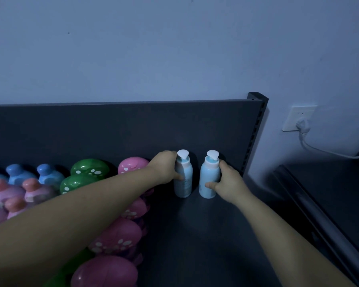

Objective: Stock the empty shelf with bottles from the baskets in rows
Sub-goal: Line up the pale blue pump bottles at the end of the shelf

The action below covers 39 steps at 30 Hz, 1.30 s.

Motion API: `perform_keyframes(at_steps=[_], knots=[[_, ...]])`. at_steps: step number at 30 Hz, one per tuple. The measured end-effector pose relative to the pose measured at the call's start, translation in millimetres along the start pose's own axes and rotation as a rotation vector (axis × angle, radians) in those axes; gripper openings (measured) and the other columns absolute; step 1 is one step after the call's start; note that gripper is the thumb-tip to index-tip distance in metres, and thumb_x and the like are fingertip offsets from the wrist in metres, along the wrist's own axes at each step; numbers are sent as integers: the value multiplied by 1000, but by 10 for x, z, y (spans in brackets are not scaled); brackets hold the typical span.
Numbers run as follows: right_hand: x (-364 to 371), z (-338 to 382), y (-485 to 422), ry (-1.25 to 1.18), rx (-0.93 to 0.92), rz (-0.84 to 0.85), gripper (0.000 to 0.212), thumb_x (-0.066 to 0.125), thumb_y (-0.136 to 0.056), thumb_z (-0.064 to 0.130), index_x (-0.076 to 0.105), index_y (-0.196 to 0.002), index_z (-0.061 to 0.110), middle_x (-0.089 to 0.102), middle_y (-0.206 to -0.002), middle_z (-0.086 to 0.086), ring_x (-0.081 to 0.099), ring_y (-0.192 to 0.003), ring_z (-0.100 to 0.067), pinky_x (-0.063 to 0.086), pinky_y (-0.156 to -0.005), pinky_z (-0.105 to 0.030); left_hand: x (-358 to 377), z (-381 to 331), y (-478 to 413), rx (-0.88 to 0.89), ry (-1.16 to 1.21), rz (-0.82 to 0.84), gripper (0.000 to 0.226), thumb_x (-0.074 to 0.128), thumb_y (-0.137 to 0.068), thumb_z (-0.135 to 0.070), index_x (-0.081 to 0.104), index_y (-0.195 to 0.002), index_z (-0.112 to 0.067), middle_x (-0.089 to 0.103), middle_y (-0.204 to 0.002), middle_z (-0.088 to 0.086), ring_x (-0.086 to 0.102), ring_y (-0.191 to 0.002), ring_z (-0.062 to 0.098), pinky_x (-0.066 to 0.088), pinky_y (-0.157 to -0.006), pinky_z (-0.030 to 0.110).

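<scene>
Two pale blue pump bottles with white tops stand upright near the back panel of the dark shelf (195, 235). My left hand (164, 167) grips the left bottle (183, 181) from its left side. My right hand (229, 185) grips the right bottle (208, 179) from its right side. A small gap separates the two bottles. To their left stand rows of pink mushroom-shaped bottles (133, 165), green ones (89, 167), blue bottles (50, 175) and pink bottles with orange caps (32, 189). My left forearm hides part of the pink row.
The shelf's grey back panel (133, 129) ends at a slotted upright post (255, 129) on the right. Beyond it, a white wall socket (298, 119) holds a plug with a cable running right. A dark lower shelf edge (319, 214) slants down at the right.
</scene>
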State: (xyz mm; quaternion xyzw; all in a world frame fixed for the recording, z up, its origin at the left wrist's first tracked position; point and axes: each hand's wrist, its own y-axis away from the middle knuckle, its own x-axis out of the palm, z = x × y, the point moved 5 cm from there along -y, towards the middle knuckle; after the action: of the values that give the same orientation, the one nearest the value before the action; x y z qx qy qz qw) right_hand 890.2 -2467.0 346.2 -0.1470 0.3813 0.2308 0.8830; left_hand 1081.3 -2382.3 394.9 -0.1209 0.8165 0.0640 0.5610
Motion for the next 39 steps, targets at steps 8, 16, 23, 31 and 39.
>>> perform_keyframes(at_steps=[8, 16, 23, 31, 39], knots=[[-31, 12, -6, 26, 10, -10, 60, 78, -79, 26, 45, -130, 24, 54, -123, -1, 55, -109, -19, 47, -91, -34, -3, -39, -18, 10, -3, 27, 45, 83, -73, -31, 56, -103, -10, 62, -99, 3, 59, -90, 20, 51, -76, 33], [-67, 18, -4, 95, 26, 38, 57, 75, -82, 24, 42, -128, 19, 55, -123, -3, 55, -110, -22, 46, -92, -35, 7, -77, 17, 7, 56, 19, 52, 84, -72, -28, 47, -103, -10, 61, -99, 4, 58, -89, 21, 48, -71, 32], [-33, 67, 13, 108, 48, 47, 56, 72, -85, 22, 38, -128, 16, 54, -124, -5, 56, -109, -23, 43, -86, -31, -4, -53, 34, -15, 52, 1, 53, 85, -71, -26, 49, -107, -9, 62, -99, 6, 59, -89, 22, 50, -72, 34], [-65, 125, 37, 115, 59, 47, 62, 72, -86, 22, 35, -135, 13, 49, -130, -7, 54, -113, -24, 44, -90, -32, -50, -83, 52, -15, -42, 8, 53, 81, -74, -31, 45, -108, -10, 60, -93, 6, 57, -83, 22, 45, -64, 32], [-235, -45, 38, 158, 134, 236, 103, 85, -66, 37, 24, -147, 18, 37, -141, -4, 45, -124, -21, 42, -103, -36, -144, -23, 137, 13, -116, 5, 65, 82, -70, -45, 47, -118, -17, 64, -106, 0, 61, -96, 23, 54, -80, 42]])
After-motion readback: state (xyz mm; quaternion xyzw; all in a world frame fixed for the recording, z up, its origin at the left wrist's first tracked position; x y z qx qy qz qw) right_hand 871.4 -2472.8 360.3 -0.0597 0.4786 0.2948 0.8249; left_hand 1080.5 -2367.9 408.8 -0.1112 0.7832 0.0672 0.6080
